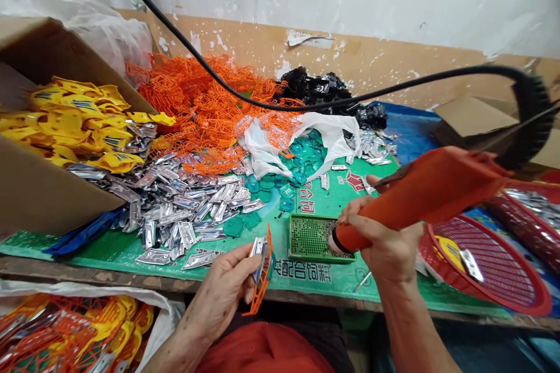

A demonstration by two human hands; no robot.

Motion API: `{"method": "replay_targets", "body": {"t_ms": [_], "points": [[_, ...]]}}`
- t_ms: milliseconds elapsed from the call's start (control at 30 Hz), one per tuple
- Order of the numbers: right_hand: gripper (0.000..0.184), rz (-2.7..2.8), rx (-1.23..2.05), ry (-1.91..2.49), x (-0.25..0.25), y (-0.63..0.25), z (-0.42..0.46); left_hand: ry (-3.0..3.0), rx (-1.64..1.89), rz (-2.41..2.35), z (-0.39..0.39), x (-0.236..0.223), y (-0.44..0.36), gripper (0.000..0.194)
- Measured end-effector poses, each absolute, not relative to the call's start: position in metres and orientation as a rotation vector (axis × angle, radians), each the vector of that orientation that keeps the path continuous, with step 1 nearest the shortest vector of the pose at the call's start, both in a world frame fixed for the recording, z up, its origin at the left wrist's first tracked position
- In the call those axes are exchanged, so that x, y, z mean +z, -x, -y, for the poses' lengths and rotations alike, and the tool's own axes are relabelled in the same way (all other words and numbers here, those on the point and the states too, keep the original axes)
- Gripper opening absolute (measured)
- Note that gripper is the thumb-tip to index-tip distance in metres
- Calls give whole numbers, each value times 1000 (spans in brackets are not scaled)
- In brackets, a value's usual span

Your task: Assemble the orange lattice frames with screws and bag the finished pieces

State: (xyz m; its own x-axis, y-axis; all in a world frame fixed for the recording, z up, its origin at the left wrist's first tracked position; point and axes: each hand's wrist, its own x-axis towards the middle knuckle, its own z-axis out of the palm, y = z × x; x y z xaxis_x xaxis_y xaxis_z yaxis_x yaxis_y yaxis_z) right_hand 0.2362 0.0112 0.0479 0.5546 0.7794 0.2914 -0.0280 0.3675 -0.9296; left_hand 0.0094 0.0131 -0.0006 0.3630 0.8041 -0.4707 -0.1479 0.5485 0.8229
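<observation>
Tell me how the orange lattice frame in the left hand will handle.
The orange lattice frame in the left hand is probably light for its size, being mostly thin open struts. Those struts likely flex a little. It may snag when lifted, since the orange heap looks tangled.

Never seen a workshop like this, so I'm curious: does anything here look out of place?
A black cable hangs in a long loop across the view, above the orange plastic lattice pieces, oddly strung over the bench. A crumpled white plastic bag lies among the heaped parts.
</observation>
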Motion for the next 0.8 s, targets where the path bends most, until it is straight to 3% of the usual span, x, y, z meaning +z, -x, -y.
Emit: {"method": "replay_targets", "body": {"t_ms": [200, 800], "points": [[19, 899, 589, 1117, 32, -241, -11, -756, 709, -1027, -15, 4, -13, 33], [25, 885, 595, 1150, 20, -243, -10, -747, 667, -1072, -17, 2, -20, 36]]}}
